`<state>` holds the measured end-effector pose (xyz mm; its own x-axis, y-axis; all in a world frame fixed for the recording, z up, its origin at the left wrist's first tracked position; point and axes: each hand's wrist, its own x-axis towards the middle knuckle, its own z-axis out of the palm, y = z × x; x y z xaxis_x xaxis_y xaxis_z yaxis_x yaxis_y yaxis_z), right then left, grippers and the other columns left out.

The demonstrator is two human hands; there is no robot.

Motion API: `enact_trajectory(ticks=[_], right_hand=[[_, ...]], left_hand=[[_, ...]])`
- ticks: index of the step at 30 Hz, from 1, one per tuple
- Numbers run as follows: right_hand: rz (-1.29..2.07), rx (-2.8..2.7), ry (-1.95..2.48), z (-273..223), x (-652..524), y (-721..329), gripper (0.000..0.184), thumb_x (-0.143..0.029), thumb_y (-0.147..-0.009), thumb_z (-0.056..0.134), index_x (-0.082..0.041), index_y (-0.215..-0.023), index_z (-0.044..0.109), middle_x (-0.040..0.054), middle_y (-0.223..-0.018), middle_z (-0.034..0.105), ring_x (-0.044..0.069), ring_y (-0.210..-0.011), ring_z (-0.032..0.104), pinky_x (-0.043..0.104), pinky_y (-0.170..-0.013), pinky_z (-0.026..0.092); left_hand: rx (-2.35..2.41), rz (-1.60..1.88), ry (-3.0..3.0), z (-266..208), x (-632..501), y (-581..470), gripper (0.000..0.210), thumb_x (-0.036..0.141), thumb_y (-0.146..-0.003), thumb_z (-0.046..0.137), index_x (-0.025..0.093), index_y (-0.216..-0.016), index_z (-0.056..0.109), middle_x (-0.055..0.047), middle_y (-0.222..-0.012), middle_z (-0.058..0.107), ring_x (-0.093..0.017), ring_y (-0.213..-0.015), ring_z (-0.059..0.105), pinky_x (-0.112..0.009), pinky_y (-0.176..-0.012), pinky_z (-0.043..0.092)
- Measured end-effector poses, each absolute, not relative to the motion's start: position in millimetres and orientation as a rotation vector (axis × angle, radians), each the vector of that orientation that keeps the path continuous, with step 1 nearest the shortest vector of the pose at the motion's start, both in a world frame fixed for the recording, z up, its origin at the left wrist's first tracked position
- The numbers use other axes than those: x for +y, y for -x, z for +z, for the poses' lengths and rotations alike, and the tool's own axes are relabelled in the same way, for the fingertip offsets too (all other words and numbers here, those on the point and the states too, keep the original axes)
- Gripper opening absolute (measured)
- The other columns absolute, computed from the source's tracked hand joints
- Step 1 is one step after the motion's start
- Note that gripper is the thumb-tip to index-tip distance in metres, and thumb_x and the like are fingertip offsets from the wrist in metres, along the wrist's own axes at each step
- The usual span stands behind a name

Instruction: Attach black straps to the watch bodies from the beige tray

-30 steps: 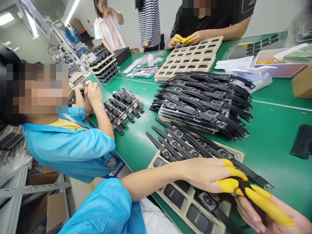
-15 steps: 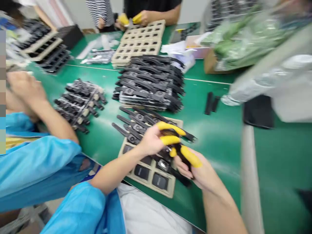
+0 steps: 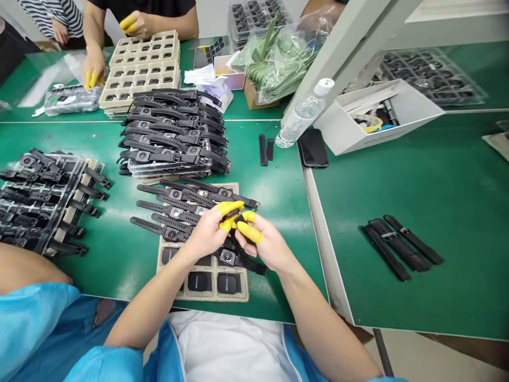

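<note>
Before me, my left hand point(image 3: 209, 231), with yellow finger cots, pinches a small black smartwatch point(image 3: 230, 213). My right hand point(image 3: 266, 244), also in yellow cots, grips a black watch strap against it; the fingers partly hide the joint. Beneath both hands lies a beige moulded tray point(image 3: 243, 289). Several black smartwatches with straps point(image 3: 175, 211) rest across its far part, backs upward. Black square pieces point(image 3: 199, 281) sit in its near pockets. Another watch point(image 3: 228, 257) lies just below my fingers.
Behind the tray rises a stack of strapped watches point(image 3: 170, 138). Another watch stack point(image 3: 43, 196) stands left, by a co-worker's arm. Two short straps point(image 3: 263, 149), a bottle point(image 3: 304, 114), a phone point(image 3: 313, 148) and a white box point(image 3: 377, 127) lie rightward. Loose straps point(image 3: 400, 246) are farther right.
My view has swung right, bringing the white box and loose straps into sight. Both hands stay together on the watch and strap. Across the table, a co-worker's hand has moved to a bagged pack.
</note>
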<state>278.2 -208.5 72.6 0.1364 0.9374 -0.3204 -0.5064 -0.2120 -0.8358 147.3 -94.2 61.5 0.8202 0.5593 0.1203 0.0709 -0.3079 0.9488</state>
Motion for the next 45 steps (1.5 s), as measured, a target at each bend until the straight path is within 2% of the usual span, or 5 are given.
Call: enact_trajectory(ticks=[3, 18, 26, 38, 45], right_hand=[[1.537, -0.501, 1.058, 74, -210, -277, 0.033, -0.049, -0.087, 0.070, -0.021, -0.089, 0.053, -0.0083, -0.052, 0.052, 0.005, -0.037, 0.026, 0.019, -0.036, 0.018], [1.558, -0.341, 0.932, 79, -208, -276, 0.030, -0.042, -0.083, 0.074, -0.022, -0.079, 0.052, -0.0114, -0.041, 0.038, 0.006, -0.035, 0.022, 0.017, -0.035, 0.021], [1.569, -0.233, 0.824, 76, -209, -274, 0.032, -0.041, -0.081, 0.078, -0.021, -0.077, 0.054, -0.0126, -0.040, 0.033, 0.005, -0.035, 0.018, 0.016, -0.032, 0.019], [1.570, -0.266, 0.968, 78, -208, -280, 0.035, -0.042, -0.076, 0.078, -0.022, -0.071, 0.051, -0.0132, -0.039, 0.030, 0.004, -0.035, 0.015, 0.016, -0.033, 0.017], [1.516, -0.391, 1.030, 79, -208, -282, 0.028, -0.040, -0.078, 0.076, -0.019, -0.071, 0.058, -0.0125, -0.039, 0.032, 0.004, -0.035, 0.017, 0.017, -0.034, 0.018]], left_hand=[[0.325, 0.589, -2.068, 60, -91, -142, 0.057, 0.005, -0.087, 0.046, 0.023, -0.139, 0.062, -0.010, -0.137, 0.066, -0.025, -0.132, 0.059, -0.046, -0.114, 0.050], [0.330, 0.628, -2.157, 65, -98, -139, 0.050, 0.005, -0.095, 0.038, 0.020, -0.140, 0.054, -0.013, -0.131, 0.061, -0.024, -0.129, 0.056, -0.042, -0.110, 0.050], [0.190, 0.486, -2.152, 81, -92, -131, 0.046, 0.029, -0.107, 0.034, 0.020, -0.151, 0.045, -0.015, -0.133, 0.053, -0.028, -0.127, 0.052, -0.048, -0.112, 0.047], [0.155, 0.537, -2.485, 70, -89, -133, 0.044, 0.022, -0.102, 0.042, 0.016, -0.146, 0.047, -0.016, -0.125, 0.062, -0.028, -0.121, 0.057, -0.047, -0.106, 0.053], [0.099, 0.563, -2.387, 78, -89, -133, 0.044, 0.017, -0.103, 0.037, 0.017, -0.146, 0.045, -0.016, -0.127, 0.061, -0.026, -0.119, 0.058, -0.045, -0.102, 0.055]])
